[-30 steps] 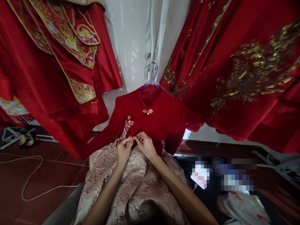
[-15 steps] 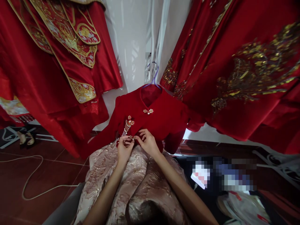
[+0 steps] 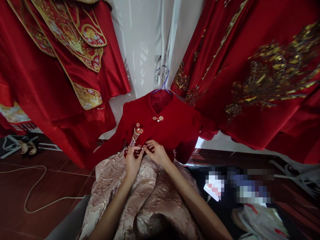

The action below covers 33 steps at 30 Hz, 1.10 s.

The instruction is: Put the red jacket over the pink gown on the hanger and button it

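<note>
1. Red jacket [image 3: 172, 130], one, on a purple hanger [image 3: 165, 80] just past twelve o'clock; dial centred on the two hands
2. Lower beaded clasp [image 3: 143, 147], one, at dial centre, on the jacket's lower front; small, partly covered by fingertips
3. Left hand [image 3: 133, 161], at the clasp's nine o'clock side; grip: thumb and fingers apparently pinched on it, exact part too small to tell
4. Right hand [image 3: 159, 155], at the three o'clock side; grip: thumb and forefinger together on the clasp, the other fingers lightly curled
5. Tasselled ornament [image 3: 137, 130], one, at eleven o'clock, its strands reaching down beside the left hand
6. Collar clasp [image 3: 158, 118], one, at one o'clock, apart from both hands
7. Pale brocade cloth [image 3: 147, 186], at six o'clock, under the forearms
8. Handling note, by judgement: fine fingering of the lower clasp; best with the left pinch steadying, the right guiding, both level
9. Cautions, by judgement: keep strands clear of the pinch; pull gently, beads may be lightly stitched; avoid dragging the jacket against its hanger
</note>
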### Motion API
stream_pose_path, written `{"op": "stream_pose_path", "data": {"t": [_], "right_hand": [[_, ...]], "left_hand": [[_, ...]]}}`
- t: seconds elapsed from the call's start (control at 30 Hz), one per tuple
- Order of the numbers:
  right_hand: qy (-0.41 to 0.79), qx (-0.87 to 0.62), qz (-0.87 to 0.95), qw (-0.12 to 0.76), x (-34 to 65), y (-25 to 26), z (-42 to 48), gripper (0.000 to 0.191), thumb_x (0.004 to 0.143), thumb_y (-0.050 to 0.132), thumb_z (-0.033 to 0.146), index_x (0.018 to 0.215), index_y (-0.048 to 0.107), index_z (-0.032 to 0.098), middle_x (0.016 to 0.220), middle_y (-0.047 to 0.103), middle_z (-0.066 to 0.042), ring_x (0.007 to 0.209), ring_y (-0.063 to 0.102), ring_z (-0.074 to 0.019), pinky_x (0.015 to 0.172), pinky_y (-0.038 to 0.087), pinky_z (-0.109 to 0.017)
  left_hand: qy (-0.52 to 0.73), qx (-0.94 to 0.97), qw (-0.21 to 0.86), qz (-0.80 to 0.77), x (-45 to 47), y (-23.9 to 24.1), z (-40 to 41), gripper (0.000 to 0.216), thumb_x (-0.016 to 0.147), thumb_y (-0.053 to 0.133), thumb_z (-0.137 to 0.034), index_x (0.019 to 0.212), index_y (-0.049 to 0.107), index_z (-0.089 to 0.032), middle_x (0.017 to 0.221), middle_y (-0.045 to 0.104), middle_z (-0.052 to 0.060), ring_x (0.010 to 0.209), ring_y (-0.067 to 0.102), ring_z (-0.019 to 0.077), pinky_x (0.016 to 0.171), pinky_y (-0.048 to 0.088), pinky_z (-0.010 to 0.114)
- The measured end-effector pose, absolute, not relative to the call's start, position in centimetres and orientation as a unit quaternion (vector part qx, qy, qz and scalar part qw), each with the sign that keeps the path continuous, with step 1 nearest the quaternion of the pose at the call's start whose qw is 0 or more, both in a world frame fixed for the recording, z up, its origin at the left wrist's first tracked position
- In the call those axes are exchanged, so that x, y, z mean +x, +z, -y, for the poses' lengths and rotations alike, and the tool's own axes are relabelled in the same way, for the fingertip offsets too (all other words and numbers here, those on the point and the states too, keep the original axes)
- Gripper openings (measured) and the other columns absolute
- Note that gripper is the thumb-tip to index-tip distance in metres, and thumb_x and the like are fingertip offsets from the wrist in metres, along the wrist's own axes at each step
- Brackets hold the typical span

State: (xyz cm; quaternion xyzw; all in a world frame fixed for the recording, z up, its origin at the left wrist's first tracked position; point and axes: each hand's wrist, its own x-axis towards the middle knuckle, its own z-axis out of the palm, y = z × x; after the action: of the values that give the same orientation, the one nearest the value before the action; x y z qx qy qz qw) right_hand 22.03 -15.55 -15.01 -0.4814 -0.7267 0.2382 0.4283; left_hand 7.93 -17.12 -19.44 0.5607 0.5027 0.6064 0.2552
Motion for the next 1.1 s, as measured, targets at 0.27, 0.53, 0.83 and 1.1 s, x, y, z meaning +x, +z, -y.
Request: {"op": "stream_pose_path", "data": {"t": [0.27,0.53,0.83,1.1], "right_hand": [[0.285,-0.479,0.708,0.434,22.1,-15.9,14.9,0.017,0.080,0.058,0.022,0.096,0.062,0.018,0.083,0.068,-0.004,0.073,0.064,-0.0135,0.069,0.053,-0.027],[0.298,-0.476,0.699,0.442,22.0,-15.7,15.0,0.014,0.077,0.060,0.025,0.089,0.063,0.018,0.082,0.069,-0.004,0.074,0.065,-0.0139,0.067,0.053,-0.026],[0.337,-0.483,0.671,0.451,22.1,-14.4,15.5,0.011,0.068,0.061,0.022,0.078,0.061,0.018,0.073,0.067,-0.002,0.068,0.062,-0.0141,0.064,0.048,-0.025],[0.375,-0.464,0.655,0.464,22.9,-13.3,15.5,0.011,0.069,0.051,0.024,0.061,0.046,0.019,0.057,0.048,0.004,0.058,0.044,-0.0109,0.059,0.036,-0.023]], "left_hand": [[0.620,0.515,0.345,-0.481,8.1,-18.3,17.4,0.022,0.072,0.068,-0.034,0.083,0.066,-0.016,0.085,0.069,0.006,0.079,0.064,0.0163,0.076,0.052,0.030],[0.620,0.480,0.392,-0.481,7.9,-18.4,17.0,0.024,0.068,0.071,-0.033,0.082,0.067,-0.014,0.082,0.070,0.006,0.077,0.065,0.0161,0.076,0.051,0.030],[0.653,0.452,0.423,-0.437,7.5,-17.4,16.1,0.024,0.067,0.069,-0.027,0.086,0.063,-0.015,0.080,0.068,0.004,0.075,0.064,0.0136,0.074,0.051,0.026],[0.639,0.392,0.522,-0.406,7.8,-13.3,12.1,0.037,0.065,0.072,-0.044,0.086,0.068,-0.014,0.086,0.069,0.006,0.074,0.063,0.0135,0.070,0.050,0.025]]}}
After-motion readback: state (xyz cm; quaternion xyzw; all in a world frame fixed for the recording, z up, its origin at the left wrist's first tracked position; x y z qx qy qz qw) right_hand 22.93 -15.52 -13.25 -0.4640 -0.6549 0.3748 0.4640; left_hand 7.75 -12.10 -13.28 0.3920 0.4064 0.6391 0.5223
